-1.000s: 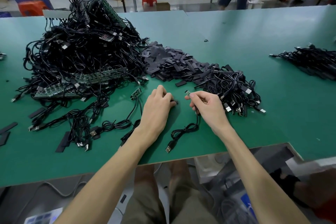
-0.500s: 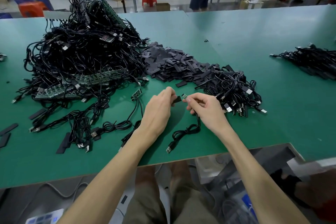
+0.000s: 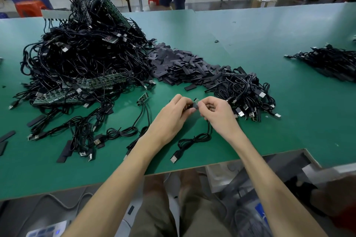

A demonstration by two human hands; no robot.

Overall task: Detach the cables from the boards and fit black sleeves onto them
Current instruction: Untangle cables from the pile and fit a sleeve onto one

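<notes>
Our left hand [image 3: 172, 116] pinches a black sleeve [image 3: 194, 106], right hand [image 3: 218, 115] has its grip clamped on the cable [image 3: 192, 139] tip, close so we can line them up.

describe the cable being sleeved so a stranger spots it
On the green table, look near the front edge, before the big heap of tangled black cables. One thin black cable drops from the right hand, beside the left hand holding a black sleeve. Only this one is hand-held; its silver USB plug lies by the edge.
</notes>
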